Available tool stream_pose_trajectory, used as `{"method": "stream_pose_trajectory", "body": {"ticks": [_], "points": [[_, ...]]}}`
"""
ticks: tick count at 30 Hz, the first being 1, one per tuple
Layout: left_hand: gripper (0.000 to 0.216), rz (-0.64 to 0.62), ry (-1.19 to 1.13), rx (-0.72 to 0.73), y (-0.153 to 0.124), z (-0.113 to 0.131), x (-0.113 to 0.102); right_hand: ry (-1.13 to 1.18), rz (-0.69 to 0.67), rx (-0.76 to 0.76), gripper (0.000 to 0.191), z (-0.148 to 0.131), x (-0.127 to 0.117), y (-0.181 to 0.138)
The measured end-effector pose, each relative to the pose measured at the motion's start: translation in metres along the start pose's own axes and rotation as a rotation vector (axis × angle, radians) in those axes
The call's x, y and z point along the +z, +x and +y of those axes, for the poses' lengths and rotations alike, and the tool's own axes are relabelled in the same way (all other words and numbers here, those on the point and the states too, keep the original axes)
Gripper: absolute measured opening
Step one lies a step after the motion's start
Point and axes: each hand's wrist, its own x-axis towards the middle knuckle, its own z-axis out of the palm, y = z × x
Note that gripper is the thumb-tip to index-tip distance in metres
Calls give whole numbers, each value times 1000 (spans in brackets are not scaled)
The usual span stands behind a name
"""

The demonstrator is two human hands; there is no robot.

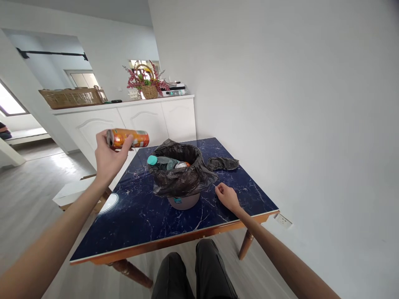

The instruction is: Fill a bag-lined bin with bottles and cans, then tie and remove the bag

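Observation:
An orange drink can [137,138] lies sideways in my left hand [109,151], held up above the left edge of the table, its opened top toward the left. My right hand [228,197] is down by the tabletop with fingers curled together, close to the loose edge of a black trash bag [183,180]. Whether a bit of something is pinched there is hard to see. That bag lines a grey trash bin [183,202] standing mid-table. Inside it are a clear plastic bottle [166,162] with a teal cap and another can [181,165].
A dark blue marbled table [137,216] stands before my knees, against a white wall. Behind the bin lies a crumpled black bag [222,163]. White cabinets [143,120] beyond carry a flower basket [149,91] and a woven tray [71,98]. A white box [73,192] sits on the floor at left.

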Motion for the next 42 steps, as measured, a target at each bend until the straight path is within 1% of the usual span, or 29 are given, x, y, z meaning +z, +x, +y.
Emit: {"method": "stream_pose_trajectory", "body": {"ticks": [2, 3, 5, 7, 9, 12, 14, 16, 21, 23, 25, 26, 28, 29, 31, 33, 35, 37, 39, 42], "points": [[73, -11, -134, 78, 1, 36, 3, -4, -1, -1, 32, 0, 0, 0], [71, -36, -126, 123, -1, 52, 6, -5, -2, -2, 32, 0, 0, 0], [73, -139, -31, 210, -7, 76, 13, -9, -1, -3, 32, 0, 0, 0], [74, -262, 60, 278, -15, 89, 22, -12, 0, -6, 32, 0, 0, 1], [73, -379, 99, 318, -22, 93, 31, -15, 0, -10, 32, -1, 0, 1], [73, -549, 108, 330, -30, 89, 42, -17, 0, -15, 32, -1, -1, 1], [73, -612, 100, 317, -34, 84, 44, -15, 1, -18, 31, 0, -1, 2], [72, -588, 93, 302, -38, 79, 42, -13, 2, -20, 31, 0, 0, 2], [62, -462, 70, 284, -48, 67, 29, -3, -2, -26, 32, 1, 2, 1], [56, -347, 1, 266, -53, 58, 25, 2, -2, -29, 32, 1, 3, 0], [50, -178, -95, 208, -58, 43, 24, 10, 1, -31, 33, 0, 4, -1], [48, -96, -131, 150, -61, 32, 24, 15, 2, -32, 33, 0, 5, -1], [48, 3, -148, -17, -66, 4, 27, 27, 1, -33, 34, -1, 6, -2], [50, -5, -112, -122, -69, -12, 29, 33, -1, -32, 35, -2, 6, -3], [52, -47, -63, -210, -79, -46, 34, 44, -7, -30, 35, -2, 8, -4], [50, -113, -16, -247, -95, -79, 38, 54, -14, -26, 35, -3, 9, -5], [47, -206, 20, -248, -116, -106, 40, 62, -21, -24, 35, -3, 10, -6], [43, -288, 55, -243, -138, -127, 40, 70, -31, -27, 36, -3, 11, -7], [43, -326, 89, -236, -159, -142, 38, 80, -42, -31, 37, -4, 13, -7], [57, -340, 126, -216, -181, -162, 38, 91, -52, -33, 38, -7, 16, -7]]}}
